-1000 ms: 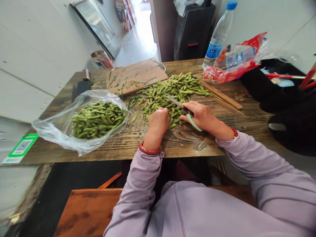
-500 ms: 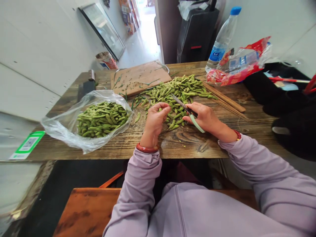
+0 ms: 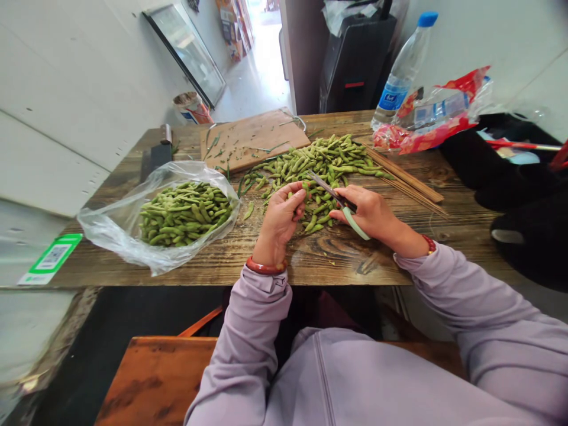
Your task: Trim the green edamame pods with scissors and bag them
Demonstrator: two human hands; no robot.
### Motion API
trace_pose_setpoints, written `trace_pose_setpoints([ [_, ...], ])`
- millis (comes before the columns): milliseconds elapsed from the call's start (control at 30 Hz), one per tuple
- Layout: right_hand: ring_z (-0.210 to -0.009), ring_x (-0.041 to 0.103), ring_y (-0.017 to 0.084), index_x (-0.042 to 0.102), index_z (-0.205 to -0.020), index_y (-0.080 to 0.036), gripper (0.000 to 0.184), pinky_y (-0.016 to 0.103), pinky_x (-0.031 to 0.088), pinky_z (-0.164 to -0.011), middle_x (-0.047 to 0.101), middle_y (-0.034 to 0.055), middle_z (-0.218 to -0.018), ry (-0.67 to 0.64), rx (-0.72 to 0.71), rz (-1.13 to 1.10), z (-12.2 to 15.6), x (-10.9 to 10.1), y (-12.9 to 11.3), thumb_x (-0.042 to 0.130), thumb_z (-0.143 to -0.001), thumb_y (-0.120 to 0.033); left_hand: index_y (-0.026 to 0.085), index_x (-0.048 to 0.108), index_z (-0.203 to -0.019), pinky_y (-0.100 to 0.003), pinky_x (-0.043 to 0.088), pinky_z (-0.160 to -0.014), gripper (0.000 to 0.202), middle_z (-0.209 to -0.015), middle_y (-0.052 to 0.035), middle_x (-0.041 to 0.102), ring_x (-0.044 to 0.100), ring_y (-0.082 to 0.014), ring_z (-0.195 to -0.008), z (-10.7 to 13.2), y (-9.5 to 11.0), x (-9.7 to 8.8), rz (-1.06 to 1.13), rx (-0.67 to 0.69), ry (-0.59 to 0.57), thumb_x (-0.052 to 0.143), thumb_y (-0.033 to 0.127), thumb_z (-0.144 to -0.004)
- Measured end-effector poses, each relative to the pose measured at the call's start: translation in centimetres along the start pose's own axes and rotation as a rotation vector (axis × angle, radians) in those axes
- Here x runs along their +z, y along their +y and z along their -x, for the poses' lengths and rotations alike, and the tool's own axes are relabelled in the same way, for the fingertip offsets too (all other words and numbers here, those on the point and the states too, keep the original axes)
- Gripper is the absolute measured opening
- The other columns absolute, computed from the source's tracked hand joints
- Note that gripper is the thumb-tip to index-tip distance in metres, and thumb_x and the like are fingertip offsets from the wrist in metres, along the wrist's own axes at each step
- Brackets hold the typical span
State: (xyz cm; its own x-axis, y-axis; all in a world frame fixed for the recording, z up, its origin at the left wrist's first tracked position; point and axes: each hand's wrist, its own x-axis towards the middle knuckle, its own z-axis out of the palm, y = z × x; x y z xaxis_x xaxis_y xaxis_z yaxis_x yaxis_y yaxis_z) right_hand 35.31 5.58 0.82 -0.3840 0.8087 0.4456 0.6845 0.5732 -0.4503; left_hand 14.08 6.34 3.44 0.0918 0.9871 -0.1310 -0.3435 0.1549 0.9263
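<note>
My left hand (image 3: 283, 214) is closed in a pinch on a green edamame pod (image 3: 305, 186), whose tip pokes out past the thumb and forefinger. Facing it, my right hand (image 3: 367, 212) grips a pair of scissors (image 3: 352, 223) with pale green handles. The dark blades point up and left, close to the pod but apart from it. Behind both hands lies a loose heap of edamame pods (image 3: 328, 155) on the wooden table (image 3: 248, 263). On the left, a clear plastic bag (image 3: 109, 228) holds many more pods (image 3: 184, 213).
At the back lies a wooden cutting board (image 3: 252, 137) with green scraps, and a cleaver (image 3: 157, 157) is left of it. Wooden skewers (image 3: 410, 177) lie right of the heap. A water bottle (image 3: 399, 77) and a red plastic wrapper (image 3: 437, 133) stand at the back right.
The pod's tip now shows beyond my left fingertips, which have turned slightly. My right hand and the scissors have hardly moved.
</note>
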Motion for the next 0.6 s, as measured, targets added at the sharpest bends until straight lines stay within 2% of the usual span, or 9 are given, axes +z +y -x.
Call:
trace_pose_setpoints([
  [100, -0.093, 0.068, 0.029, 0.066, -0.121, -0.021, 0.039, 0.042, 0.055, -0.081, 0.071, 0.0108, -0.105, 0.008, -0.003, -0.007, 0.02, 0.03, -0.01, 0.069, -0.088, -0.042, 0.015, 0.068, -0.084, -0.017, 0.026, -0.042, 0.021, -0.077, 0.0008, 0.062, 0.041, -0.0023, -0.050, -0.12, -0.15, 0.02, -0.025, 0.013, 0.028, 0.079, 0.020, -0.067],
  [267, -0.092, 0.068, 0.029, 0.066, -0.120, -0.021, 0.038, 0.041, 0.055, -0.082, 0.071, 0.0100, -0.103, 0.011, -0.017, -0.013, 0.03, 0.06, -0.04, 0.070, -0.088, -0.041, 0.016, 0.071, -0.080, -0.017, 0.028, -0.043, 0.012, -0.065, 0.0037, 0.056, 0.039, -0.0029, -0.049, -0.47, -0.47, -0.07, -0.113, 0.092, 0.133, 0.077, 0.015, -0.069],
  [400, -0.092, 0.068, 0.029, 0.066, -0.119, -0.019, 0.038, 0.041, 0.055, -0.081, 0.070, 0.0102, -0.101, 0.019, -0.025, -0.007, 0.04, 0.09, 0.01, 0.071, -0.087, -0.040, 0.016, 0.069, -0.081, -0.017, 0.027, -0.043, 0.012, -0.064, 0.0047, 0.056, 0.039, -0.0025, -0.048, -0.56, -0.49, -0.11, -0.103, 0.089, 0.148, 0.076, 0.014, -0.070],
  [500, -0.091, 0.067, 0.028, 0.066, -0.119, -0.021, 0.038, 0.040, 0.055, -0.080, 0.070, 0.0095, -0.101, 0.013, -0.023, -0.007, 0.03, 0.10, 0.06, 0.071, -0.087, -0.041, 0.015, 0.065, -0.082, -0.016, 0.027, -0.043, 0.015, -0.068, 0.0036, 0.061, 0.041, -0.0022, -0.047, -0.43, -0.39, -0.06, -0.075, 0.066, 0.122, 0.076, 0.016, -0.071],
  [600, -0.090, 0.067, 0.028, 0.066, -0.120, -0.021, 0.038, 0.040, 0.054, -0.080, 0.070, 0.0097, -0.102, 0.000, -0.025, -0.012, 0.01, 0.05, 0.04, 0.070, -0.088, -0.042, 0.016, 0.059, -0.084, -0.017, 0.023, -0.040, 0.018, -0.074, 0.0007, 0.068, 0.038, -0.0016, -0.043, -0.16, -0.26, 0.03, -0.068, 0.064, 0.027, 0.074, 0.022, -0.075],
])
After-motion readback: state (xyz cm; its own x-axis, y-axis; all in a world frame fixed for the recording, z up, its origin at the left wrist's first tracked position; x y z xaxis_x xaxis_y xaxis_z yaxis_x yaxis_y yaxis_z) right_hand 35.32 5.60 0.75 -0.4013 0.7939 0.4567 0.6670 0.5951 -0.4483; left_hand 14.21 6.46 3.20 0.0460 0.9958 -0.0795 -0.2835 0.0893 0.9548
